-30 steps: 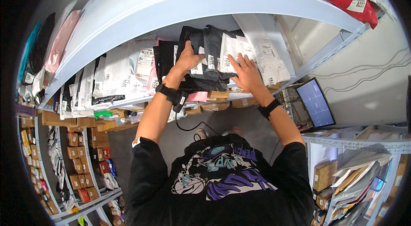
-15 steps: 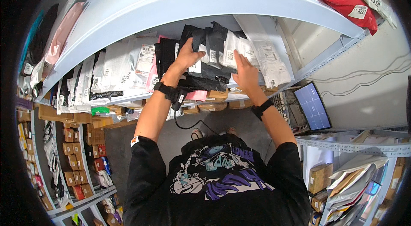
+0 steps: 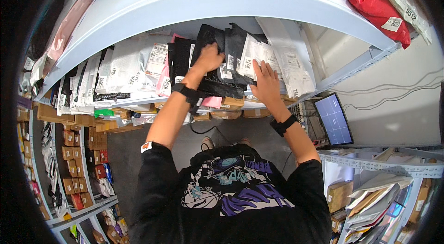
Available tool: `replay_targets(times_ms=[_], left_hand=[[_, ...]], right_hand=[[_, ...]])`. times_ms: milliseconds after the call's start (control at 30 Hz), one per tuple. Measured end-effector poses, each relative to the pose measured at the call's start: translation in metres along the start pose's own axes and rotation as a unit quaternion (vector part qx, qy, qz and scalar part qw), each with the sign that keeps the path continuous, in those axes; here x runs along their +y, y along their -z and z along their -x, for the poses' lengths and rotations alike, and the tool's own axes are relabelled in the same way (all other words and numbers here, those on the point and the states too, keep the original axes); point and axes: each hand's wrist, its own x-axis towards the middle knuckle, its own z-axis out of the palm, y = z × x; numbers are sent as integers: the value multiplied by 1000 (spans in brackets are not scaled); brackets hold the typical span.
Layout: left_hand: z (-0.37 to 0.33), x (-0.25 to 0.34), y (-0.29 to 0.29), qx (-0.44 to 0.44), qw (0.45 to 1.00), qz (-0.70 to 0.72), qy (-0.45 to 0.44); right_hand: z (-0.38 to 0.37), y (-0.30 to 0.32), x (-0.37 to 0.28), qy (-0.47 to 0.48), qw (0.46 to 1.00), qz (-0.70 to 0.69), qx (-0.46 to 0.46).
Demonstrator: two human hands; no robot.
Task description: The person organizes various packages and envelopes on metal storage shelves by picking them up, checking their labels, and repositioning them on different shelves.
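My left hand [image 3: 210, 58] is closed with curled fingers at a black mailer bag [image 3: 206, 36] standing among the row of parcels. The fingertips are partly hidden. Beside it, to the right, are dark grey mailer bags [image 3: 234, 43] with white labels. My right hand [image 3: 267, 80] lies with fingers stretched out against the front of a white parcel [image 3: 251, 53] that leans in the row. More black mailer bags [image 3: 180, 57] stand left of my left hand, and crumpled black plastic [image 3: 224, 88] lies below it, near the shelf's front.
White mailers [image 3: 122, 66] pack the shelf's left part; a long white packet [image 3: 292, 66] leans at its right end. The upper shelf's curved edge [image 3: 199, 6] spans above my hands. A red bag [image 3: 377, 10] hangs over it. A monitor [image 3: 333, 119] stands right; shelves of boxes [image 3: 76, 165] stand left.
My left hand has shifted slightly right and down, and its spread fingers have curled at the black bag. My right hand's fingers have spread lower on the white parcel, uncovering more of its label.
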Motion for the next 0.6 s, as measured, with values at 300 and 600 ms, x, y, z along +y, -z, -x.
replay_targets(times_ms=[300,600], left_hand=[[46,-2,51,41,979,-183,74],[56,-9,32,-14,980,-186,66]], right_hand=[[-15,-3,-30,46,997,-49,34],[-15,-16,-20,58,996,-36,52]])
